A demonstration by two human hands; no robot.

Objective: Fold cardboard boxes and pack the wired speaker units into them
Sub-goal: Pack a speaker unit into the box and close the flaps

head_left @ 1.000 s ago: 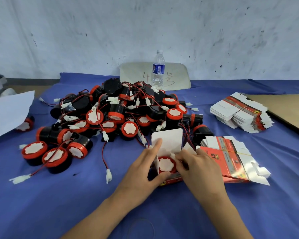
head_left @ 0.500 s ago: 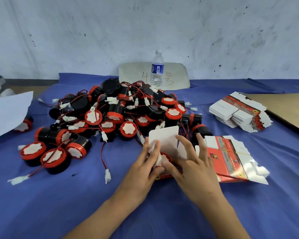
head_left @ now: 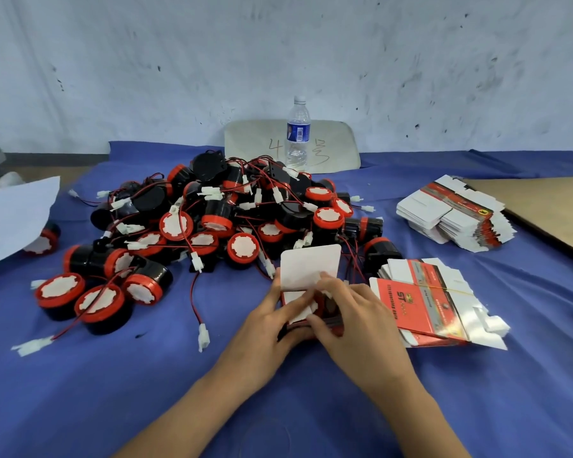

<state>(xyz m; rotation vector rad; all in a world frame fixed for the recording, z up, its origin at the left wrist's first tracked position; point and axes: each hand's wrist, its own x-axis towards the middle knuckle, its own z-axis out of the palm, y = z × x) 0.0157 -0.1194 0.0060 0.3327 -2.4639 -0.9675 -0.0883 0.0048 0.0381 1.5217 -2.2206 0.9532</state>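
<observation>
A small red and white cardboard box stands on the blue cloth with its white top flap still upright. My left hand holds the box's left side, fingers pressing a white side flap inward. My right hand grips the right side and presses over the opening. The speaker unit inside is almost fully hidden by my fingers. A big pile of black and red wired speaker units lies just behind and to the left. A banded bundle of flat boxes lies right of my hands.
A second stack of flat boxes sits at the far right, beside a brown board. A water bottle stands at the back against a cardboard piece. A white sheet lies at the left edge. Loose wires with white connectors trail near my left hand.
The speaker's white face was visible in the open box; now both hands have closed over it and folded the side flaps inward, hiding it. The top flap stays upright.
</observation>
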